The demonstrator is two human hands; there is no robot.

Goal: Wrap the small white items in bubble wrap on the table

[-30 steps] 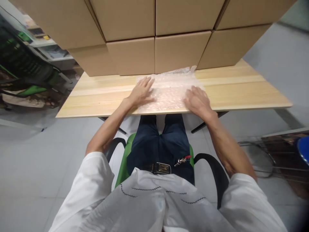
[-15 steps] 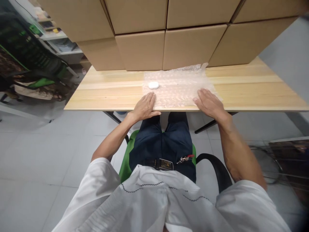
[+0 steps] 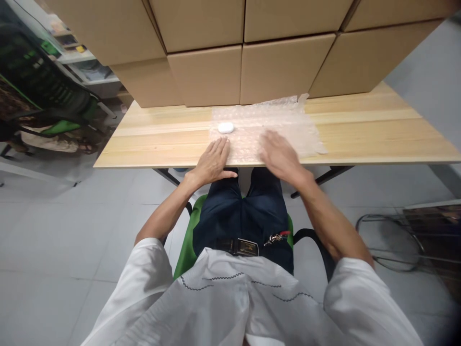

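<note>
A sheet of bubble wrap [image 3: 298, 126] lies spread on the wooden table, its far edge ragged and slightly raised. On its left part rests a small white oval case [image 3: 225, 127], which looks like an earbud case. My left hand [image 3: 212, 161] lies flat at the near left corner of the wrap, fingers stretched out and thumb apart, just short of the case. Over the middle of the wrap is my right hand [image 3: 281, 154], smeared by motion, its fingers extended with nothing seen in them. Whether it presses on the wrap is hard to see.
Cardboard boxes [image 3: 205, 74] stand stacked along the back of the wooden table [image 3: 154, 139]. A green and black chair [image 3: 46, 86] is at the left, with part of a person near it. A round-topped stool [image 3: 391, 242] stands on the floor at the right.
My right hand has slid left across the bubble wrap, from its right side to the middle. My left hand and the white case stay nearly where they were.
</note>
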